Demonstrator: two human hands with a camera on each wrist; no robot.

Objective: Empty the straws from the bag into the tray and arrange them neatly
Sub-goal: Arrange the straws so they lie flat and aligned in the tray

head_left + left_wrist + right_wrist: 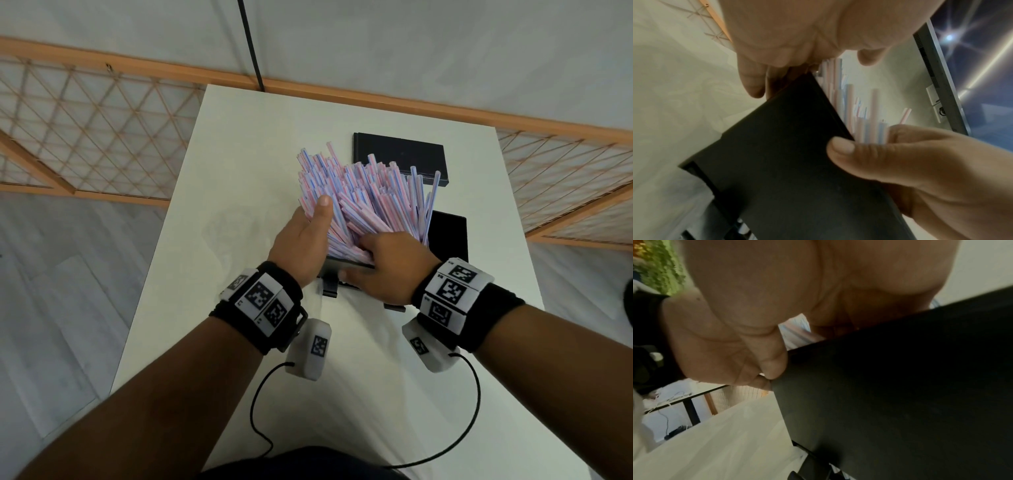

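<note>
Pink, blue and white striped plastic straws (363, 198) stand in a loose, fanned-out bunch inside a black rectangular tray (448, 236), tips spreading up and away from the person. The tray sits mid-tabletop on the white tabletop (191, 212), its near wall partly covered by both hands.

Left hand (303, 240) is at the left side of the bunch, thumb straight and laid against the straws, the other fingers hidden behind them in the head view. Left wrist view shows fingers (752, 84) down along the tray's black outer wall (789, 146), with straws (873, 116) rising above the rim.

Right hand (390, 263) grips the near right edge of the tray: fingers curl over the rim into the base of the straws, thumb lies low along the outside front wall. Right wrist view shows the thumb (774, 363) pressed against the black wall (900, 386).

The hands are apart, one at each side of the bunch.

A second black flat rectangular box (400, 156) lies behind the straws at the far side of the tabletop. A faint clear plastic bag (226, 226) lies flat on the tabletop left of the left hand, hard to make out.
</note>
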